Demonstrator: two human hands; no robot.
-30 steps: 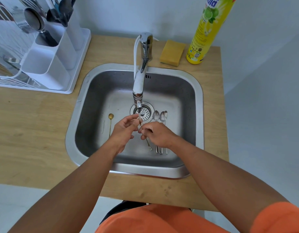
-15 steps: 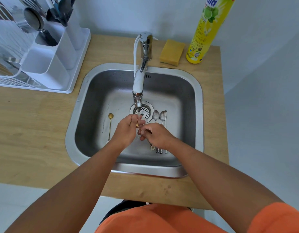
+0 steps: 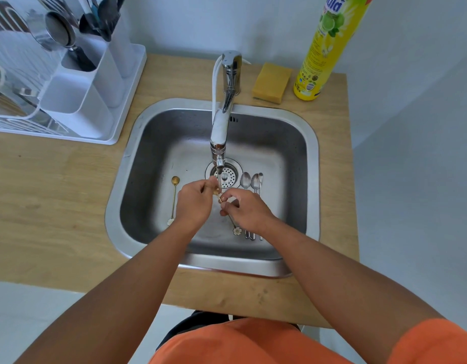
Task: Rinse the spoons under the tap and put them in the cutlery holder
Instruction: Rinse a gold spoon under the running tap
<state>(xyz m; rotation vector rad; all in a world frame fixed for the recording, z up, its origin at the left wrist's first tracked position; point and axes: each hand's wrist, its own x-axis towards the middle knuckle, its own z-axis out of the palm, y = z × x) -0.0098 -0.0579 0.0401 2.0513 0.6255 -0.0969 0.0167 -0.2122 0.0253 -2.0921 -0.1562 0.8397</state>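
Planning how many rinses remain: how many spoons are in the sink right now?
5. A gold spoon lies at the left, another gold one is in the hands under the tap, and three silver spoons lie at the right. Hands may hide more.

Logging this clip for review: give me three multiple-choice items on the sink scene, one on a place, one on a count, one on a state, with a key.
1. Where does the sponge lie?
A. in the sink
B. on the counter beside the tap
C. in the rack

2. How many silver spoons lie right of the drain?
A. one
B. three
C. six

3. What holds the gold spoon under the tap?
A. both hands
B. left hand alone
C. nothing

Key: B, it sits between tap and bottle; B, three bowls show; A, left hand and right hand both pinch it.
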